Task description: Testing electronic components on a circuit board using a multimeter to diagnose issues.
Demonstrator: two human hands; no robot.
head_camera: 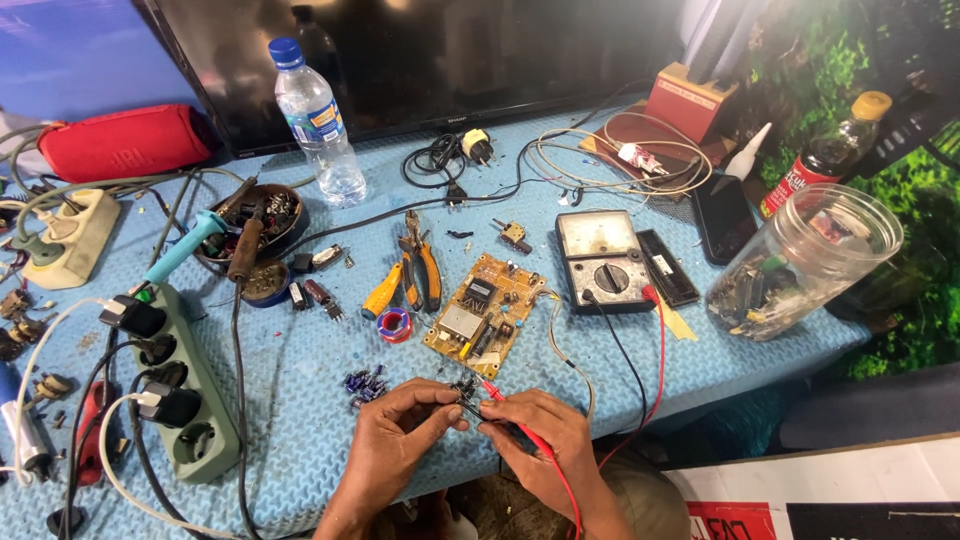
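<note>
At tabletop's near edge, left hand [395,425] pinches small component [463,385], right hand [535,430] grips red probe [497,396] & black probe [470,407] on it; meter [603,262] wired, test underway, circuit board [484,313] lying beside.

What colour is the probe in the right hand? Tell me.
Red: the probe and its lead to the multimeter are red, seen in the head view.

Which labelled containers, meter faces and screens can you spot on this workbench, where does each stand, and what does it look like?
Screen: back edge, large, flat, black, off.
Water bottle: back left, clear, blue cap, blue-white label band.
Dark bottle: far right, yellow cap, red label.
Multimeter: centre right, grey, pale dial window, black knob.
Plastic jar: right edge, clear, lying tilted, holding small parts.
Red speaker: back left, cylindrical.
</note>
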